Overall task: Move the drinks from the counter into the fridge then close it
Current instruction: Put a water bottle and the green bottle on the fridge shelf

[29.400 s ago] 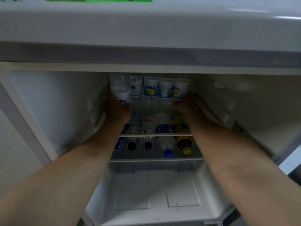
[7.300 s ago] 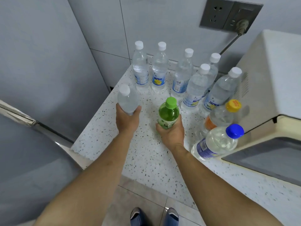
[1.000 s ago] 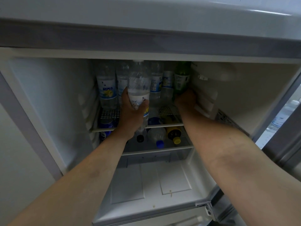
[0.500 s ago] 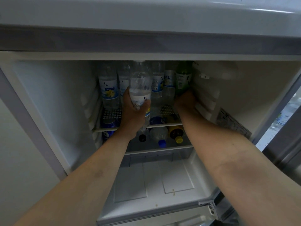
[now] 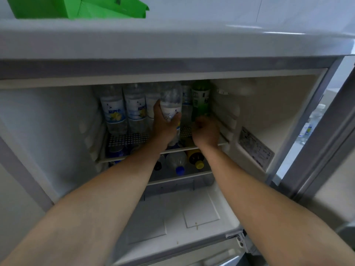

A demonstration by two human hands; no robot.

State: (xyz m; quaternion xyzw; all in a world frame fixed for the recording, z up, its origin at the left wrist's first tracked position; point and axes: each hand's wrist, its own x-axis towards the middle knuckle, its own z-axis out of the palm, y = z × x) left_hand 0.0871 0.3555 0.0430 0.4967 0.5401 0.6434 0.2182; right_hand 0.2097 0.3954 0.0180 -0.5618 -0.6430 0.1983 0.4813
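The fridge (image 5: 57, 131) stands open in front of me. My left hand (image 5: 163, 129) grips a clear water bottle (image 5: 171, 104) upright over the upper wire shelf (image 5: 130, 139), in front of the back row. My right hand (image 5: 206, 131) is at the foot of a green bottle (image 5: 200, 98) standing at the shelf's right end, fingers curled at its base. Two other water bottles (image 5: 114, 112) with blue-and-yellow labels stand at the left of the shelf.
On the lower shelf lie bottles, one with a blue cap (image 5: 179, 169) and one with a yellow cap (image 5: 198, 165). A green box (image 5: 76, 6) sits on top of the fridge. The door edge (image 5: 326, 150) is at the right; counter bottles (image 5: 311, 123) show through the gap.
My left hand has carried the clear bottle to the right and deeper, close beside the green bottle. My right hand stays at the green bottle's base. My head has risen a little.
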